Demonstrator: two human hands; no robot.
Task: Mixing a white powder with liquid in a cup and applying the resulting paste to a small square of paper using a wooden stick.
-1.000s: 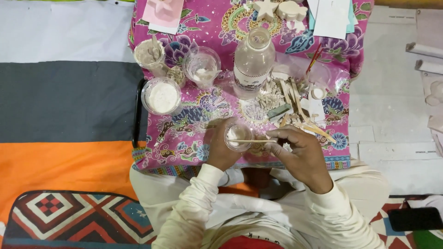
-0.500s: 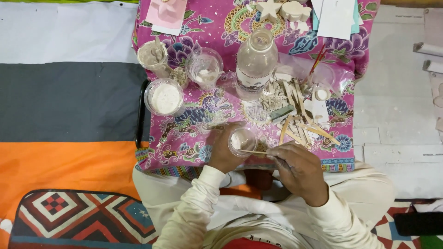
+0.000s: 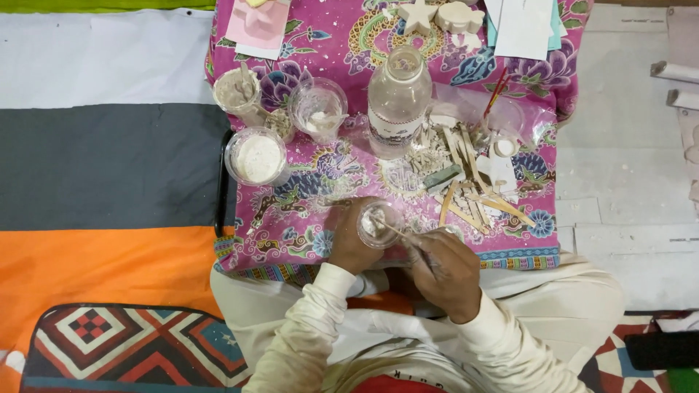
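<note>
Head view: my left hand (image 3: 349, 246) clamps the small clear cup (image 3: 376, 225), now nearer the glass bottle (image 3: 397, 98); right fingers (image 3: 429, 251) keep pinching the stirring stick (image 3: 397, 233).

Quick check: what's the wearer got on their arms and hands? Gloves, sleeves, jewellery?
Both arms wear long cream sleeves with ribbed cuffs, slightly rumpled. The left hand and right hand are bare: no gloves. No rings, watch or bracelets visible from this head view, though the fingers are partly hidden.
</note>
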